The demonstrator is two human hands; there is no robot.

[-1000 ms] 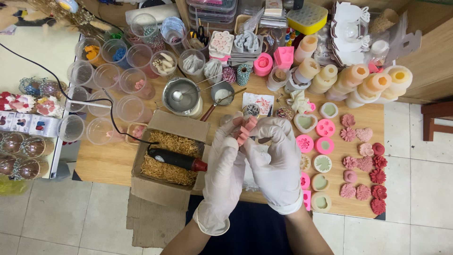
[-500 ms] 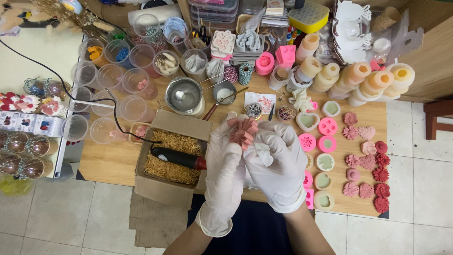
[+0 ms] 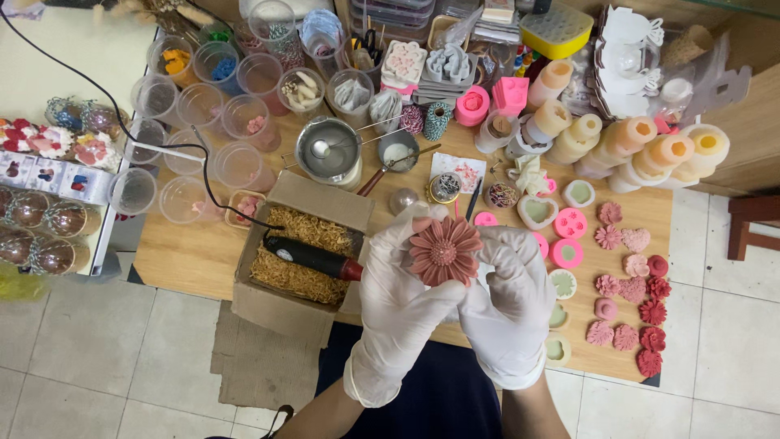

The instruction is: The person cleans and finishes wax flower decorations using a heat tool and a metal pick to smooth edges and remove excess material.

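- Above the near edge of the wooden table [image 3: 187, 260], raised between both gloved hands: a dusty-pink flower-shaped wax piece [image 3: 444, 251], petals facing up to the camera.
- Left hand [image 3: 398, 301] closed on the flower's left and lower side, fingertips curled over the petals.
- Right hand [image 3: 512, 305] closed on its right side, fingers wrapped behind the rim.
- Just left of the hands: an open cardboard box [image 3: 305, 244] filled with straw-coloured shred, a black heat tool with a red tip [image 3: 313, 258] lying across it, its black cord [image 3: 162, 146] running off to the upper left.
- Beyond the box: a metal pouring pot [image 3: 328, 151] and a small saucepan [image 3: 396, 154].
- Far left of the table: a cluster of clear plastic cups [image 3: 203, 122], some holding coloured bits.
- Right of the hands: pink and pale silicone moulds [image 3: 569, 236], then rows of finished pink and red wax flowers [image 3: 634, 284] laid flat.
- Along the back: tall cylindrical moulds [image 3: 642, 146] in cream and orange.
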